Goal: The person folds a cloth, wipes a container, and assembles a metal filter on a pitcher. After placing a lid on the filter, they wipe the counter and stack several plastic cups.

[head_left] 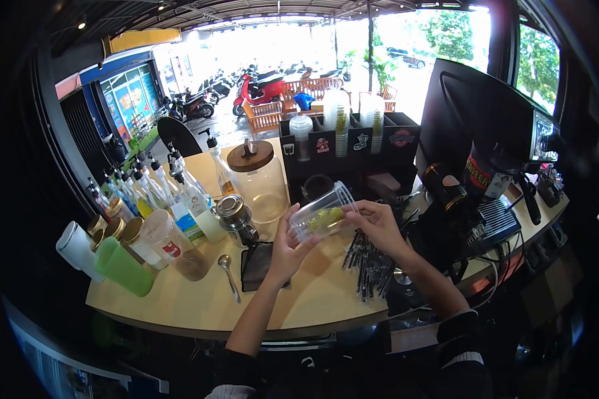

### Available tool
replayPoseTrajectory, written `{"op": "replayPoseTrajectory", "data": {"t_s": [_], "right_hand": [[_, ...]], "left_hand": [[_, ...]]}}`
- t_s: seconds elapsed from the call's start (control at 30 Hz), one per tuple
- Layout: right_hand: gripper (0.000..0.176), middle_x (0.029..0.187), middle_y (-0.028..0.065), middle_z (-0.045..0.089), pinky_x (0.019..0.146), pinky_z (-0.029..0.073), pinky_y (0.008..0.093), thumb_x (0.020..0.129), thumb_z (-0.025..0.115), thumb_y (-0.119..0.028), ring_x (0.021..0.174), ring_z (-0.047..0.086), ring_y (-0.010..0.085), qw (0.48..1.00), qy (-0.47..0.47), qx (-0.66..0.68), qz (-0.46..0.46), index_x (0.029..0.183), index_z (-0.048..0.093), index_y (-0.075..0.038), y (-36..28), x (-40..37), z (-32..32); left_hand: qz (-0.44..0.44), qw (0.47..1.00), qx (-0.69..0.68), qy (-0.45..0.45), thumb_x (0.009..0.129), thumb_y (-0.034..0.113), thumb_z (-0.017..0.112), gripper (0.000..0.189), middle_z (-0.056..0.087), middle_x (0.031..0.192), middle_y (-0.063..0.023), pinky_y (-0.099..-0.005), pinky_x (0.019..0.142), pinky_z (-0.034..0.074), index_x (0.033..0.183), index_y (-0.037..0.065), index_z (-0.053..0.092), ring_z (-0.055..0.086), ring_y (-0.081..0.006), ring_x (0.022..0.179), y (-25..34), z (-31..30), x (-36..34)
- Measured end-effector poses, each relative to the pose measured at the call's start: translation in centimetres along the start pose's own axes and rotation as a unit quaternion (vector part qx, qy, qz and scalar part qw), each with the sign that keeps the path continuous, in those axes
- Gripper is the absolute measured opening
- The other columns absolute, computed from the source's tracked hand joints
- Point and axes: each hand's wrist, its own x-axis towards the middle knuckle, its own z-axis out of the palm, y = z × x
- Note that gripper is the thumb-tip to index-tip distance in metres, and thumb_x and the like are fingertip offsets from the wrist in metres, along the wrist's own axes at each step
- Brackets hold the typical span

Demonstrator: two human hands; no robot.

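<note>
A clear plastic cup [321, 214] with a yellow-green print lies tilted on its side in the air above the counter, held between both hands. My left hand [289, 245] is closed round its lower left end. At the right, near the rim, my right hand [374, 223] grips the cup with fingers and thumb. Below them, a dark cloth [256, 267] rests on the wooden counter [313, 300], with a metal spoon [229, 276] to its left. A pile of wrapped black straws [367, 269] lies under my right forearm.
Pump syrup bottles [154, 183] and lidded jars crowd the left side, with a green container [122, 267] near the front edge. Behind the hands stand a wooden-lidded glass jar [263, 189] and a black cup organizer [343, 143]. An espresso machine [489, 153] occupies the right.
</note>
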Motion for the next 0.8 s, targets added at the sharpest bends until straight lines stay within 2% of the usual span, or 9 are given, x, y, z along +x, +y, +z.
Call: {"op": "replayPoseTrajectory", "data": {"t_s": [0.07,0.4,0.47,0.8], "right_hand": [[0.024,0.093,0.0116,0.067,0.081,0.051,0.0261,0.093,0.055,-0.012,0.089,0.064,0.0139,0.995,0.015,0.094,0.023,0.108,0.061,0.006,-0.7,-0.4,-0.1],[0.025,0.097,0.0143,0.067,0.079,0.053,0.0279,0.094,0.052,-0.011,0.087,0.065,0.0160,0.998,0.038,0.048,-0.022,0.110,0.059,0.007,-1.5,-1.9,-0.7],[0.030,0.096,0.0159,0.067,0.077,0.054,0.0306,0.095,0.051,-0.017,0.083,0.067,0.0202,0.998,0.043,0.017,-0.037,0.111,0.058,0.008,-1.5,-2.1,-0.7],[0.027,0.095,0.0158,0.067,0.077,0.053,0.0287,0.095,0.050,-0.013,0.083,0.066,0.0187,0.996,0.067,-0.011,-0.065,0.111,0.058,0.008,-1.4,-2.6,-0.7]], "left_hand": [[0.000,1.000,-0.006,-0.006,0.080,0.012,0.071,0.076,0.039,0.131,-0.0126,-0.0346,0.099,0.043,0.139,0.004,0.025,0.048,-0.0210,0.118,1.0,0.1,0.4],[-0.012,1.000,-0.007,-0.016,0.080,0.018,0.072,0.076,0.044,0.129,-0.0134,-0.0320,0.096,0.044,0.140,0.002,0.028,0.050,-0.0200,0.116,0.9,0.1,0.9],[-0.016,1.000,-0.014,-0.015,0.080,0.018,0.072,0.076,0.044,0.129,-0.0136,-0.0313,0.095,0.045,0.140,0.002,0.028,0.050,-0.0197,0.116,0.9,0.2,0.9],[-0.011,0.999,-0.036,-0.014,0.081,0.017,0.071,0.074,0.047,0.127,-0.0120,-0.0259,0.088,0.048,0.140,0.002,0.029,0.053,-0.0165,0.110,0.0,0.7,1.3]]}}
